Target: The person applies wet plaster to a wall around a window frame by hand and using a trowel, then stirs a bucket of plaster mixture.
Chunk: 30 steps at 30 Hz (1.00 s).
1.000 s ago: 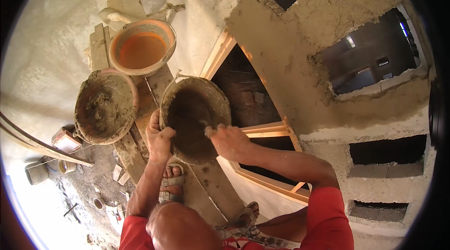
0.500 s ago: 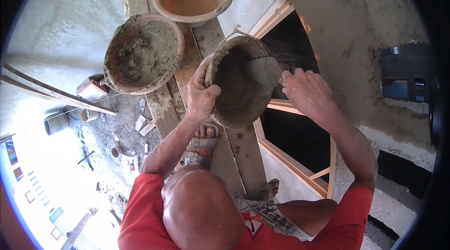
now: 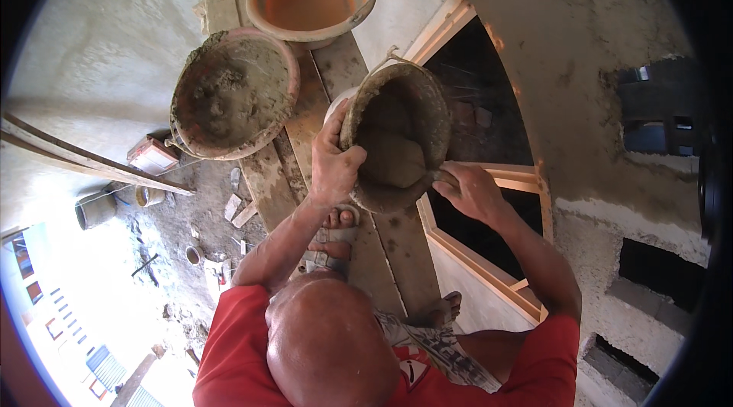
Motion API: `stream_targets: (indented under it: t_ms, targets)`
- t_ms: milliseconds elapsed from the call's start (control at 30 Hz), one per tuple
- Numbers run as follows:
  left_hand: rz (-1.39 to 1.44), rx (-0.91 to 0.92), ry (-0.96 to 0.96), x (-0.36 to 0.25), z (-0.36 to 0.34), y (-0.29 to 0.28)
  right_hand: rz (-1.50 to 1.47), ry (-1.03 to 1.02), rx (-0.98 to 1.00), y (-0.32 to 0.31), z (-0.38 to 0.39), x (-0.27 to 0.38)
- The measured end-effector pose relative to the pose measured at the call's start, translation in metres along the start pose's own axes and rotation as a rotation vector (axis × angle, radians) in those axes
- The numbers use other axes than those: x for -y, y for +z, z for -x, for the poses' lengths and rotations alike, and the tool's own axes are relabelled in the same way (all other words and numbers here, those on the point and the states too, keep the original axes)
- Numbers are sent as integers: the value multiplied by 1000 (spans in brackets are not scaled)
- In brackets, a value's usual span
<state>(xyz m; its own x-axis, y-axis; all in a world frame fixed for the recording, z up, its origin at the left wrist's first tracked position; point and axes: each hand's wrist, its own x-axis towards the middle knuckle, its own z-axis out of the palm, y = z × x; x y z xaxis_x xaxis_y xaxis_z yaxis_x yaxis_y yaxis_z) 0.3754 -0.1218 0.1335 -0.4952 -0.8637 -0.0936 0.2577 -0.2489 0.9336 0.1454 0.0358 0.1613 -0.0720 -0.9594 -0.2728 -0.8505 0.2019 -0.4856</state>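
A mortar-crusted bucket point(image 3: 439, 101) is tilted above the planks, its mouth facing me. My left hand point(image 3: 334, 164) clasps its left rim, thumb on the inner side. My right hand point(image 3: 472, 190) grips the handle of a trowel point(image 3: 393, 163) at the bucket's lower right rim. The trowel's blade lies inside the bucket against the lower wall. How much mortar is in the bucket's dark inside is hard to tell. Left of it stands a wide tub point(image 3: 290, 98) of wet grey mortar. Behind is an orange basin point(image 3: 365, 6) holding brownish liquid.
My sandalled feet are on wooden planks point(image 3: 389, 254) raised above rubble-strewn ground point(image 3: 198, 201). Along the right runs a wooden window frame point(image 3: 439, 33) with dark openings, beside a rough plastered wall point(image 3: 573, 132) with holes. Long boards point(image 3: 99, 156) jut in from the left.
My right hand has moved down and left, bringing the trowel blade from the bucket's right rim to its lower inside. The bucket has shifted slightly right; my left hand still holds it.
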Motion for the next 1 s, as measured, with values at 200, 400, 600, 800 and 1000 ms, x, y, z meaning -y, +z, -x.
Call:
stream_targets:
  t_ms: [200, 400, 600, 800, 1000]
  targets:
    - [-17, 24, -28, -7, 0, 0, 39, -24, -241, 30, 21, -16]
    - [29, -17, 28, -6, -5, 3, 11, 28, -216, 24, 21, -6]
    - [-57, -12, 38, 0, -13, -10, 44, 150, -160, 4, 24, 5]
    - [-10, -72, 9, -2, -18, -18, -67, 286, -82, -93, 21, 59]
    - [33, -80, -6, -3, -21, -16, 86, 310, -132, -200, 35, 111]
